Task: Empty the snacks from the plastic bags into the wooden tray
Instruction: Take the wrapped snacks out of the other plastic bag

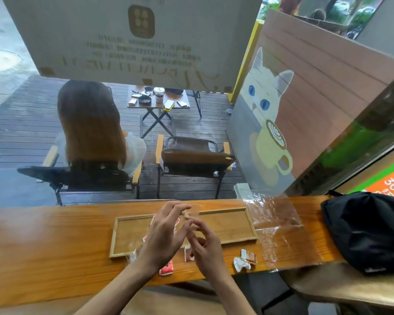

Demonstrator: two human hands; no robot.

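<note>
Beyond the window lies a wet deck with folding chairs; your wooden counter [55, 242] runs along the glass. On it, from biggest down: a black bag [369, 233] at the far right, flattened plastic bags [280, 226] beside it, then the wooden tray [228, 223] in front of you. Your left hand [166, 233] and right hand [205, 244] meet over the tray, fingers loosely spread, tips pinching a clear plastic bag [192, 209]. Wrapped snacks [246, 260] lie on the counter near the tray's front edge.

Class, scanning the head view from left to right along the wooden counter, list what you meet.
wooden tray → left hand → right hand → crumpled snack wrappers → clear plastic bag → black bag
</note>
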